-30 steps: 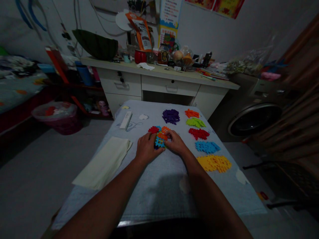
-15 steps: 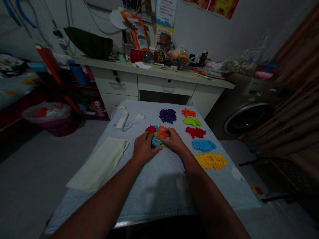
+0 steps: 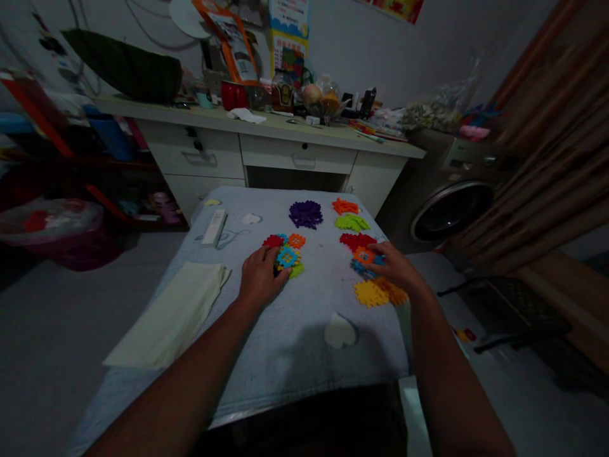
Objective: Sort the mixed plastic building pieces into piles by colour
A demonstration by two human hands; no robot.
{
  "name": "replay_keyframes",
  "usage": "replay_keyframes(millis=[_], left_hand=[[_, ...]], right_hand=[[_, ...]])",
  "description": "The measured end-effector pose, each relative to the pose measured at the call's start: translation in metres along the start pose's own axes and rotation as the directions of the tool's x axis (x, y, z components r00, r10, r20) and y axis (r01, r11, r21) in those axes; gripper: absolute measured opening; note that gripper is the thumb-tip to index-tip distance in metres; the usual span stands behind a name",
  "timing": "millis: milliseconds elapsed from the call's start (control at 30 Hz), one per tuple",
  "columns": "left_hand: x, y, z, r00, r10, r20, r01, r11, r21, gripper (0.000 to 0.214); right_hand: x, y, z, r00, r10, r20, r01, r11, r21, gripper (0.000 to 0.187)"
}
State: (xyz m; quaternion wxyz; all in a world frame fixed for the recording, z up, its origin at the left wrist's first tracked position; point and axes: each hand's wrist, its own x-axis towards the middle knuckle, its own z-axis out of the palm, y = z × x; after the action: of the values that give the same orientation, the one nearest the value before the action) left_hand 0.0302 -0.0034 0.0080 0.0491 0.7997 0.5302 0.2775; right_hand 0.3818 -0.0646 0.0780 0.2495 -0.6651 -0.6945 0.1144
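In the head view, the left hand (image 3: 258, 278) is laid palm down on the grey cloth-covered table (image 3: 295, 343), its fingers loosely spread and only slightly curled. Its fingertips rest against the near edge of the joined cluster of red, blue, orange and green plastic interlocking tiles (image 3: 286, 251), which lies flat near the middle of the cloth. Nothing is gripped by this hand; the cluster is only touched and steadied.

The right hand (image 3: 396, 268) is stretched out to the right side of the table, fingers extended and a little parted. The fingertips are placed on the loose pile of blue plastic tiles (image 3: 362, 266), where a single orange tile (image 3: 364, 256) is seen just at the fingertips; whether it is pinched cannot be told. The pile of red tiles (image 3: 356, 240) lies just beyond, and the pile of yellow tiles (image 3: 372, 293) lies just under the wrist.

Further back, a pile of purple tiles (image 3: 305, 214), a pile of orange tiles (image 3: 345, 206) and a pile of light green tiles (image 3: 351, 222) are set near the far edge. The right-hand piles sit close to the right edge of the table. Bare cloth is left between the two hands and along the near edge, broken only by a white heart-shaped patch (image 3: 339, 331). A folded pale yellow cloth (image 3: 172, 316) overhangs the left edge.
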Motion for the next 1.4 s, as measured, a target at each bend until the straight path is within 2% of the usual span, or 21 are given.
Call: replay_keyframes(millis=[100,200,300,433,600,767,967,1133,1400], left_hand=[[-0.001,0.001,0.000,1.000,0.016,-0.021,-0.016,1.000,-0.005,0.059],[-0.001,0.000,0.002,0.999,0.035,-0.025,-0.035,0.999,-0.001,0.061],[-0.002,-0.003,0.004,0.998,0.058,-0.025,-0.058,0.998,-0.005,0.059],[-0.001,-0.006,0.005,0.998,0.061,-0.026,-0.061,0.998,-0.010,0.053],[0.001,-0.008,0.007,0.999,0.038,-0.031,-0.038,0.999,-0.017,0.051],[0.005,-0.009,0.009,0.999,0.011,-0.038,-0.012,1.000,-0.028,0.050],[0.007,-0.008,0.008,0.999,-0.013,-0.044,0.009,0.997,-0.079,0.047],[0.011,-0.013,0.011,0.999,-0.035,-0.038,0.031,0.995,-0.095,0.045],[0.013,-0.016,0.013,0.995,-0.096,-0.021,0.094,0.993,-0.070,0.045]], right_hand=[[-0.026,0.025,-0.016,0.998,0.057,0.027,-0.056,0.997,-0.046,0.044],[-0.043,0.037,-0.019,0.996,0.087,0.031,-0.086,0.996,-0.037,0.046],[-0.047,0.034,-0.017,0.994,0.105,0.036,-0.104,0.994,-0.028,0.046],[-0.033,0.020,-0.012,0.997,0.071,0.030,-0.071,0.997,-0.011,0.045],[0.008,0.005,0.001,0.998,0.054,-0.023,-0.053,0.999,0.007,0.045],[0.062,0.003,0.018,0.982,0.151,-0.111,-0.152,0.988,-0.005,0.037],[0.127,0.014,0.030,0.933,0.250,-0.260,-0.255,0.967,0.013,0.022],[0.173,0.026,0.036,0.871,0.283,-0.402,-0.297,0.955,0.028,0.018],[0.219,0.044,0.046,0.840,0.389,-0.377,-0.421,0.907,-0.003,0.017]])
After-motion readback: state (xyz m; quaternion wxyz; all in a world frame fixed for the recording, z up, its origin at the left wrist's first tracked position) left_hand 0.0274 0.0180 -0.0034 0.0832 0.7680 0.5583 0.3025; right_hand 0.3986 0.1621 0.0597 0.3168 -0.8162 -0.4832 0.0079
